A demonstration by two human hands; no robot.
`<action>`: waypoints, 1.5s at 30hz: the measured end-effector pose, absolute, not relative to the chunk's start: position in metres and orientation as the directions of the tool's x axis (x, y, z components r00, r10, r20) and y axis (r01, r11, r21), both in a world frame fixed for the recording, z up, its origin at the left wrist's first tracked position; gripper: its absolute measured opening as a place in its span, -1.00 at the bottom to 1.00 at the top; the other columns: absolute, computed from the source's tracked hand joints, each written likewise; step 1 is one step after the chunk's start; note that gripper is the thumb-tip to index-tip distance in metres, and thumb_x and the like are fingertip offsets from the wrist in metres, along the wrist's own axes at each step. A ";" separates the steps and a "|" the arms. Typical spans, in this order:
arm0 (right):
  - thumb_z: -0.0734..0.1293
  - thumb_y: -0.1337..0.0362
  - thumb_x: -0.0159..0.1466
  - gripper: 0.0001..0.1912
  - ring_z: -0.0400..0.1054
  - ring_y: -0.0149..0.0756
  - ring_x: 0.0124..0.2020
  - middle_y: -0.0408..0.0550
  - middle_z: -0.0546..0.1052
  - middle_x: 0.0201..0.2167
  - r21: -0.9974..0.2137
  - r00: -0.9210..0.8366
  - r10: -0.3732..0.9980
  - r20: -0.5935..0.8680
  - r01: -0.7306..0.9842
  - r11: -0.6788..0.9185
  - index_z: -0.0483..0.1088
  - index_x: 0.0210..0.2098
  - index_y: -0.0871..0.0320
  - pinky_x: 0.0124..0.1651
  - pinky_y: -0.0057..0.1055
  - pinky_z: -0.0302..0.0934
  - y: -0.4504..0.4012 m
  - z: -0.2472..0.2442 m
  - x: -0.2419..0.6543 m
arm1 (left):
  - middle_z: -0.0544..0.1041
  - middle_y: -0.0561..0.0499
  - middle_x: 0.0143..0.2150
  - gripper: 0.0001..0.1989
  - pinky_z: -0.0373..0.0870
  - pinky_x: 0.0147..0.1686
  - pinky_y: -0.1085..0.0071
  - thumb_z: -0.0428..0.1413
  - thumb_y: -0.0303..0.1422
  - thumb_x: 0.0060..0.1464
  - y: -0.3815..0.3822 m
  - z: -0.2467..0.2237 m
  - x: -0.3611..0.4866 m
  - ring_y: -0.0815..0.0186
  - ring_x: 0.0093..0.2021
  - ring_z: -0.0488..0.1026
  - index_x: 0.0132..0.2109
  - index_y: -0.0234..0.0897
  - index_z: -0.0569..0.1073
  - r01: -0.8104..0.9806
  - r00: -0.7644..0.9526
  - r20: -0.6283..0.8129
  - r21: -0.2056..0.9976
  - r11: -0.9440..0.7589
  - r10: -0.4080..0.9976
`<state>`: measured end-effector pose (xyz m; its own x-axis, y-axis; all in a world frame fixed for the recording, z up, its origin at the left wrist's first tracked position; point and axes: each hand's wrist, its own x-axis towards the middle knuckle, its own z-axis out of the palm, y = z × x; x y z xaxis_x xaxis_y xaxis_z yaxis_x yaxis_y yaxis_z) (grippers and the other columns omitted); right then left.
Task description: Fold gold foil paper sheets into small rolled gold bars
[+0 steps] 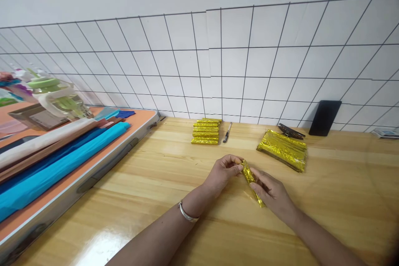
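A narrow folded strip of shiny gold foil (248, 174) slants between my hands, just over the wooden table. My left hand (225, 172) pinches its upper end between thumb and fingertips, and a silver bangle circles that wrist. Along the strip's right side, my right hand (271, 191) grips the middle, and the lower end sticks out beneath the thumb. Farther back, a row of similar folded gold strips (205, 134) lies on the table. To the right rests a stack of wider, flat gold foil sheets (283, 149).
A pen (227, 132) lies beside the row of strips. Behind the sheets are a dark hair clip (291, 131) and a black phone (325, 118) leaning on the tiled wall. At left, an orange-topped surface (141, 122) bears coloured rolls (65, 166), a box and a green-lidded bottle (59, 95).
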<state>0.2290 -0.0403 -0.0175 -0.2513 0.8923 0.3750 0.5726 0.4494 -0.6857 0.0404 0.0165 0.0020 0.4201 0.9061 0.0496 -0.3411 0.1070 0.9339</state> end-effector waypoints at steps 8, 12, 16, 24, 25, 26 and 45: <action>0.21 0.30 0.28 -0.48 0.37 -0.25 -0.07 0.02 0.45 -0.04 -0.446 -0.331 0.809 0.486 0.702 0.555 0.05 0.21 0.07 -0.02 -0.27 0.30 -0.042 -0.022 0.230 | 0.47 -0.04 -0.23 -0.72 0.34 -0.28 0.41 0.27 -0.27 -0.11 0.015 0.006 0.041 0.38 -0.33 0.40 -0.30 -0.37 0.43 -0.329 0.414 0.024 0.936 0.125 0.910; 0.21 0.32 0.27 -0.45 0.37 -0.23 -0.07 0.04 0.44 -0.04 -0.362 -0.349 0.792 0.501 0.747 0.558 0.01 0.23 0.08 -0.03 -0.25 0.31 -0.044 -0.020 0.230 | 0.46 -0.06 -0.20 -0.73 0.34 -0.27 0.41 0.27 -0.28 -0.10 0.016 0.008 0.039 0.39 -0.33 0.39 -0.30 -0.38 0.44 -0.329 0.421 0.045 0.938 0.106 0.906; 0.19 0.32 0.28 -0.43 0.35 -0.19 -0.02 0.06 0.44 -0.02 -0.275 -0.360 0.775 0.519 0.788 0.550 -0.03 0.25 0.09 -0.01 -0.21 0.29 -0.044 -0.021 0.231 | 0.45 -0.07 -0.16 -0.76 0.34 -0.27 0.40 0.24 -0.30 -0.06 0.017 0.008 0.039 0.40 -0.34 0.39 -0.30 -0.38 0.44 -0.325 0.431 0.086 0.944 0.066 0.898; 0.19 0.33 0.28 -0.39 0.33 -0.20 0.00 0.06 0.41 0.03 -0.242 -0.361 0.736 0.573 0.783 0.573 -0.09 0.28 0.09 0.01 -0.23 0.29 -0.043 -0.020 0.230 | 0.44 -0.01 -0.31 -0.73 0.34 -0.30 0.41 0.23 -0.33 -0.04 0.015 0.013 0.040 0.41 -0.36 0.37 -0.19 -0.36 0.43 -0.300 0.422 0.147 0.954 -0.016 0.895; 0.20 0.33 0.28 -0.39 0.33 -0.20 0.00 0.06 0.41 0.03 -0.243 -0.361 0.735 0.574 0.782 0.574 -0.08 0.28 0.08 0.01 -0.23 0.30 -0.043 -0.020 0.230 | 0.43 -0.01 -0.32 -0.72 0.34 -0.30 0.41 0.23 -0.33 -0.03 0.015 0.013 0.039 0.40 -0.35 0.36 -0.16 -0.35 0.43 -0.296 0.424 0.160 0.955 -0.031 0.891; 0.20 0.33 0.28 -0.39 0.33 -0.21 0.00 0.05 0.41 0.03 -0.244 -0.361 0.736 0.572 0.782 0.573 -0.08 0.27 0.08 0.01 -0.23 0.30 -0.043 -0.020 0.230 | 0.42 -0.01 -0.32 -0.70 0.35 -0.29 0.41 0.22 -0.33 -0.03 0.015 0.013 0.039 0.39 -0.34 0.36 -0.13 -0.34 0.44 -0.288 0.429 0.173 0.956 -0.047 0.887; 0.18 0.35 0.29 -0.46 0.33 -0.23 -0.01 0.06 0.41 0.02 -0.259 -0.375 0.749 0.547 0.774 0.577 -0.01 0.24 0.11 0.03 -0.25 0.28 -0.045 -0.016 0.232 | 0.41 -0.02 -0.30 -0.65 0.29 -0.28 0.43 0.21 -0.28 -0.02 0.022 0.017 0.025 0.39 -0.32 0.33 -0.08 -0.33 0.43 -0.116 0.582 0.204 0.979 -0.168 0.787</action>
